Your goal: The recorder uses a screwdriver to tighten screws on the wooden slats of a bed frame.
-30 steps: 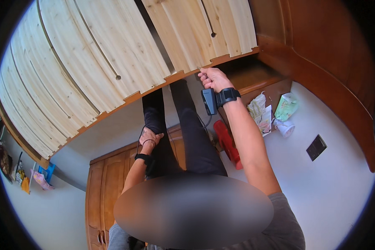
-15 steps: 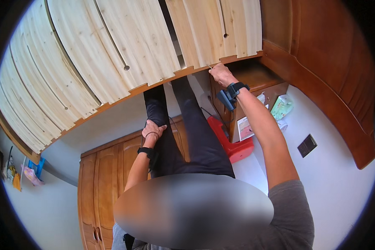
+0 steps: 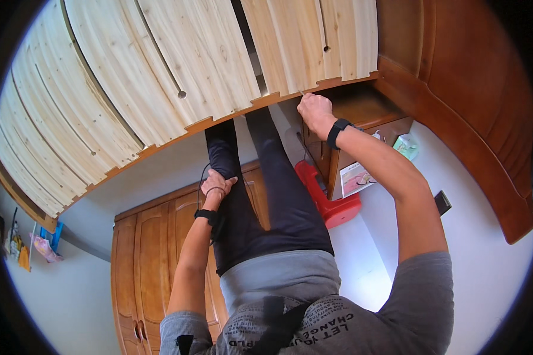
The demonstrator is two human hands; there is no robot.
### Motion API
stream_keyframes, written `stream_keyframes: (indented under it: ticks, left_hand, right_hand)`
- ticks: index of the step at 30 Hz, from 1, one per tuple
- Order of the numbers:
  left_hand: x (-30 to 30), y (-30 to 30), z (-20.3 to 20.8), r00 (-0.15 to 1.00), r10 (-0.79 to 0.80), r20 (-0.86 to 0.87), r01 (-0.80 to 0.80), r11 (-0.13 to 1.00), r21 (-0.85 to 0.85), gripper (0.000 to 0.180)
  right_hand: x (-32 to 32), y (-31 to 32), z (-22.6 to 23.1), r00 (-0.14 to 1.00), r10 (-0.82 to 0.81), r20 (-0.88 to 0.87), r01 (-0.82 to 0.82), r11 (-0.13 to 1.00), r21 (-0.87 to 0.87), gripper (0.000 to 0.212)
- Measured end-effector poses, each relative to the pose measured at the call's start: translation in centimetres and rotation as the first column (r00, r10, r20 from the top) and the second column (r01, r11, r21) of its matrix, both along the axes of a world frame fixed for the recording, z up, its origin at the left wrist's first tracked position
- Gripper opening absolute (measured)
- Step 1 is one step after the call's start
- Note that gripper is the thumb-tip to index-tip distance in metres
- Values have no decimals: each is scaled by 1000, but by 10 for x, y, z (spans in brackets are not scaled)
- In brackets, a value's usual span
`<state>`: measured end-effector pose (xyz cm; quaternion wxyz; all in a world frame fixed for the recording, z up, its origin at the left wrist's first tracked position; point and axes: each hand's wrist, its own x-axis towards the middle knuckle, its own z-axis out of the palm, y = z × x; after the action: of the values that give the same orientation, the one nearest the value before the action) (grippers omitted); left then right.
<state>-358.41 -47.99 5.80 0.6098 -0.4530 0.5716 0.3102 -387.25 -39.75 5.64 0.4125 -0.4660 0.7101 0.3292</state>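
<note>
My right hand [image 3: 317,112] is closed at the front edge of the pale wooden bed slats [image 3: 207,65]. A thin, light tip sticks out above its fingers and meets the edge of the board; the rest is hidden in the fist. My left hand [image 3: 217,183] is on my dark trouser leg [image 3: 224,151], near the knee, its fingers curled round the cloth. Each wrist wears a black band. The slats have long slots ending in round holes and lie on an orange-brown wooden bed rail [image 3: 225,116].
A brown bedside cabinet [image 3: 370,109] stands just beyond my right hand, with a picture sheet [image 3: 356,179] and a green packet [image 3: 405,146] at it. A red plastic object [image 3: 337,212] lies below. The carved headboard [image 3: 474,106] rises at right; a wooden wardrobe [image 3: 154,266] shows at lower left.
My right forearm has turned and its elbow has swung outward to the right, while the hand stays near the board's edge. My left hand has not visibly moved.
</note>
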Motion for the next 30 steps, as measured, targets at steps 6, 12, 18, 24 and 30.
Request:
stream_keyframes:
  ticks: [6, 12, 18, 24, 30]
  left_hand:
    - [8, -1, -2, 999, -12, 34, 12, 1000, 11, 73]
    - [4, 2, -3, 1000, -25, 2, 25, 1000, 6, 75]
    - [4, 3, -4, 999, -42, 0, 42, 999, 12, 74]
    - [-1, 2, -1, 1000, -30, 0, 30, 999, 15, 73]
    - [0, -3, 3, 999, 33, 24, -33, 999, 29, 71]
  right_hand:
    - [2, 2, -2, 905, -425, -26, 423, 904, -60, 14]
    - [-3, 40, -16, -912, -405, 71, 397, -824, 405, 17]
    - [-6, 43, -19, -918, -391, 65, 363, -763, 534, 23]
    - [-16, 31, -26, -175, -983, 54, 959, -157, 237, 26]
    - [-2, 10, -6, 953, -303, -22, 301, 951, -70, 15]
